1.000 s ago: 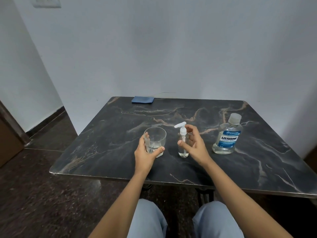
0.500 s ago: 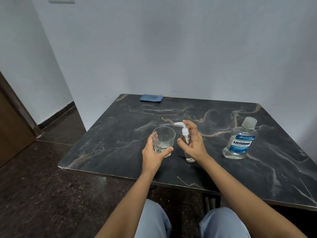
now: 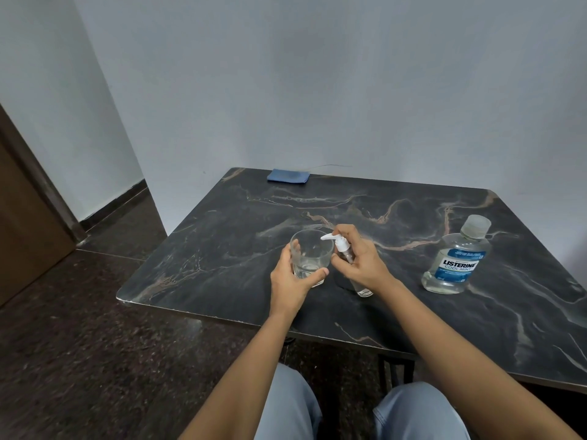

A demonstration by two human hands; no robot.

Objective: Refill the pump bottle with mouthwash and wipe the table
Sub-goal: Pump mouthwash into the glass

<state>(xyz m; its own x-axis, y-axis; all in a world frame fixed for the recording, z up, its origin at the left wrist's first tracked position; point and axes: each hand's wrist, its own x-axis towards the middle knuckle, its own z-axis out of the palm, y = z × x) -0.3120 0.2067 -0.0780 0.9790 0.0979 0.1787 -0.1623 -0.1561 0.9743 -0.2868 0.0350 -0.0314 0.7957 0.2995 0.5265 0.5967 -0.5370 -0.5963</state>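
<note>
Pump bottle (image 3: 342,246) tipped closer to glass (image 3: 309,257), right hand (image 3: 362,265) gripping its middle

On the dark marble-veined table (image 3: 222,265), a clear round drinking glass (image 3: 313,252) stands near the front edge, left of centre. Just to its right is a small clear plastic pump bottle with a white pump head (image 3: 342,245), tilted leftward so its nozzle reaches over the glass rim. The left hand (image 3: 292,287) wraps the glass from the near side; the right hand (image 3: 362,265) wraps the pump bottle. Well apart to the right, a clear plastic mouthwash bottle with a blue label (image 3: 457,258) stands upright. A folded blue cloth (image 3: 288,176) lies at the far edge, near the left corner.
</note>
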